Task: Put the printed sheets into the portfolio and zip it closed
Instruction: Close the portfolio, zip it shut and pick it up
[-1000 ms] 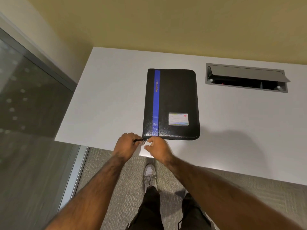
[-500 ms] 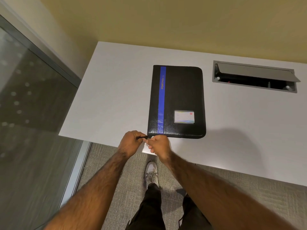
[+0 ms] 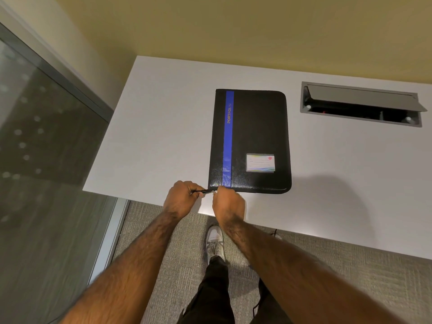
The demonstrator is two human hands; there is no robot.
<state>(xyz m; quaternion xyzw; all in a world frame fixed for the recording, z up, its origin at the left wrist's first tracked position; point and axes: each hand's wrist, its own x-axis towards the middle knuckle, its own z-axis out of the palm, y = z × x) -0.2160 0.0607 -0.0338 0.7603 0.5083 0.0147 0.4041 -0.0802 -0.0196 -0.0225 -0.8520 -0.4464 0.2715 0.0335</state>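
One head-worn wide-angle view looks steeply down and forward from standing height onto the near edge of a white rectangular table (image 3: 163, 127), forearms and grey carpeted floor (image 3: 350, 265) below.

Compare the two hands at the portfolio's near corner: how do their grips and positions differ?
The left hand sits off the portfolio, pinching a thin dark tab, apparently the zipper end; the right hand touches the corner edge, and what it pinches is hidden. The left is beside the corner, the right below the blue stripe. Both are closed, nearly touching.
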